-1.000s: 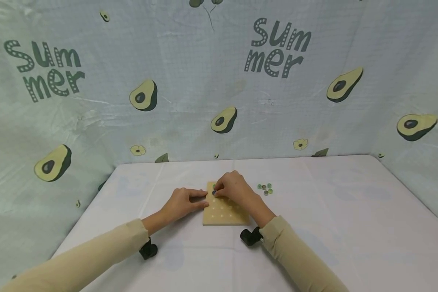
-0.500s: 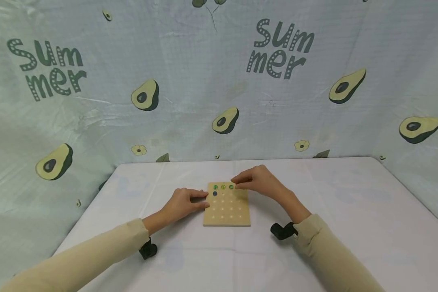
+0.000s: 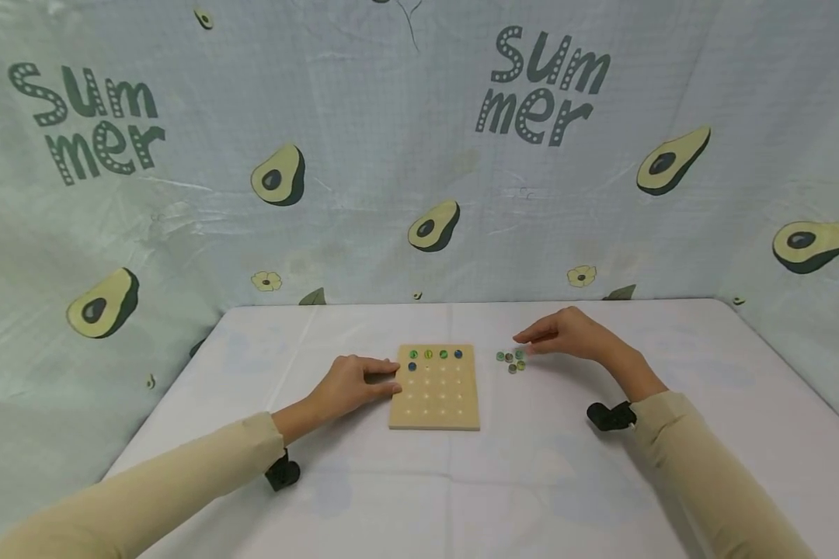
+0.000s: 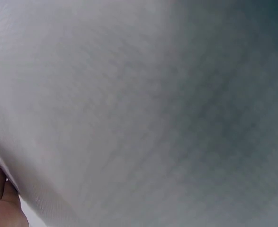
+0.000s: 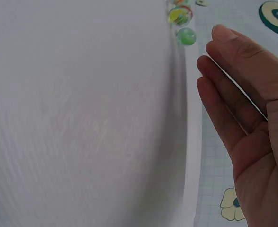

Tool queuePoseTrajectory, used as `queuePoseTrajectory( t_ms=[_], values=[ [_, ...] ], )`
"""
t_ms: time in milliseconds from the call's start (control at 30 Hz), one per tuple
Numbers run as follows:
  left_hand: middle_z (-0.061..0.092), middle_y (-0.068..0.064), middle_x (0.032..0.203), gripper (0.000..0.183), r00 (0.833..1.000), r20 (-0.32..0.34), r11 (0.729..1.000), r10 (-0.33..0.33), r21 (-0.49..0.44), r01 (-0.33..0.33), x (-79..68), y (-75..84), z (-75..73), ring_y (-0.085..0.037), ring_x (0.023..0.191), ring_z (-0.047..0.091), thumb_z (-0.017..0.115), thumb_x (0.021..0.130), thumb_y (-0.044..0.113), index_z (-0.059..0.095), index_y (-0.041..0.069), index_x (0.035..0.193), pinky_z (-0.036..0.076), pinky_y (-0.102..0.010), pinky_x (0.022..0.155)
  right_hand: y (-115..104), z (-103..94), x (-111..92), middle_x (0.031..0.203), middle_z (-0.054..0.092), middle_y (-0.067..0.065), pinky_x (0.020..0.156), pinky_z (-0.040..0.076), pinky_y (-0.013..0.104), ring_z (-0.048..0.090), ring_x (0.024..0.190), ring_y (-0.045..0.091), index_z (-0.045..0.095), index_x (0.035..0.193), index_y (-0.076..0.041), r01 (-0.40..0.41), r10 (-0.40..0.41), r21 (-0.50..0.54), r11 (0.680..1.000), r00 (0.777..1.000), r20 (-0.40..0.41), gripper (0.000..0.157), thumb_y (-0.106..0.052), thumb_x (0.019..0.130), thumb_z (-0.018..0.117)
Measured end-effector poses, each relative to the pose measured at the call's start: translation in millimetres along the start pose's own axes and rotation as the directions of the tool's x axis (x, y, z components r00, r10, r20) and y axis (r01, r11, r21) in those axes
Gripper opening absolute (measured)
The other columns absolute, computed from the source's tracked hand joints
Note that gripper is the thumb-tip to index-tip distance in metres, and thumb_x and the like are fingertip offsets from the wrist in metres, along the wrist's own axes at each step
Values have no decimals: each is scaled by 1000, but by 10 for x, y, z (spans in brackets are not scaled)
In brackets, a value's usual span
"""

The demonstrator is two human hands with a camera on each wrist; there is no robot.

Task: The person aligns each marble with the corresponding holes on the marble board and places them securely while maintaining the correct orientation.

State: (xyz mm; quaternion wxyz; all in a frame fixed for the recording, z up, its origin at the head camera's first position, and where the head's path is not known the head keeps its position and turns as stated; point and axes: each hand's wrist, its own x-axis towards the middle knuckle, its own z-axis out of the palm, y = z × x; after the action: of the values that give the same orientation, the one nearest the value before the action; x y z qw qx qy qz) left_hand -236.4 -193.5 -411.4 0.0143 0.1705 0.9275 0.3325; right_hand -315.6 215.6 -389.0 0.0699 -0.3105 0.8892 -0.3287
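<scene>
A square wooden board (image 3: 442,404) with rows of small hollows lies on the table. Along its far row sit green and yellow-green marbles and a blue marble (image 3: 457,354) at the right end; another dark blue marble (image 3: 412,366) starts the second row. My left hand (image 3: 346,386) rests at the board's left edge, thumb and fingers extended against it. To the right of the board is a loose group of several glass marbles (image 3: 509,358). My right hand (image 3: 575,335) hovers just right of them, fingers extended, holding nothing. In the right wrist view, a green marble (image 5: 186,36) shows near the fingertips.
The table has a white cloth (image 3: 363,497). Behind it hangs a pale curtain (image 3: 363,93) printed with avocados and lettering. A dark wrist camera (image 3: 283,471) sits under the left wrist and another (image 3: 611,417) under the right.
My right hand has moved right, from the board to the loose marbles. A blue marble now shows at the right end of the far row. The left hand stays at the board's edge.
</scene>
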Motion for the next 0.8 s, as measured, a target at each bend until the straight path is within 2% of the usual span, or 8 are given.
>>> queuePoseTrajectory(
  t_ms=[167, 300, 533, 667, 800],
  values=[
    [69, -5, 130, 44, 1000, 5, 1000, -27, -12, 27, -22, 16, 15, -25, 131, 58, 82, 88, 31, 73, 14, 127, 47, -46, 108, 44, -18, 27, 110, 77, 3, 82, 57, 23, 72, 100, 14, 80, 113, -11, 82, -80, -29, 996, 995, 55, 28, -17, 86, 82],
    [69, -4, 130, 44, 999, 5, 999, -35, -19, 35, -39, 20, 33, -25, 132, 58, 82, 87, 30, 73, 15, 127, 46, -46, 109, 69, -8, 67, 106, 78, 0, 80, 57, 22, 73, 97, 12, 81, 111, -13, 93, -88, -59, 994, 993, 85, 26, -17, 85, 83],
    [69, -3, 130, 44, 999, 9, 999, -31, -18, 31, -21, 27, 38, -24, 131, 58, 83, 87, 29, 73, 15, 128, 47, -45, 109, 142, 17, 97, 100, 79, -1, 78, 58, 23, 73, 93, 11, 83, 103, -14, 117, -115, -44, 992, 991, 63, 21, -15, 83, 86],
    [70, -3, 129, 44, 1000, 5, 1000, -22, -8, 22, 3, 22, 29, -24, 130, 59, 83, 87, 29, 73, 15, 127, 48, -44, 108, 143, 17, 114, 97, 79, -3, 76, 58, 23, 74, 90, 10, 83, 100, -15, 165, -161, -85, 983, 986, 48, 18, -15, 82, 86],
    [69, -3, 130, 44, 999, 2, 999, -34, -2, 34, -2, 32, 23, -24, 131, 59, 83, 87, 30, 73, 15, 127, 48, -45, 108, 129, 21, 136, 95, 79, -3, 75, 58, 23, 74, 88, 9, 84, 98, -15, 174, -171, -101, 980, 984, 44, 16, -16, 82, 86]
  ],
)
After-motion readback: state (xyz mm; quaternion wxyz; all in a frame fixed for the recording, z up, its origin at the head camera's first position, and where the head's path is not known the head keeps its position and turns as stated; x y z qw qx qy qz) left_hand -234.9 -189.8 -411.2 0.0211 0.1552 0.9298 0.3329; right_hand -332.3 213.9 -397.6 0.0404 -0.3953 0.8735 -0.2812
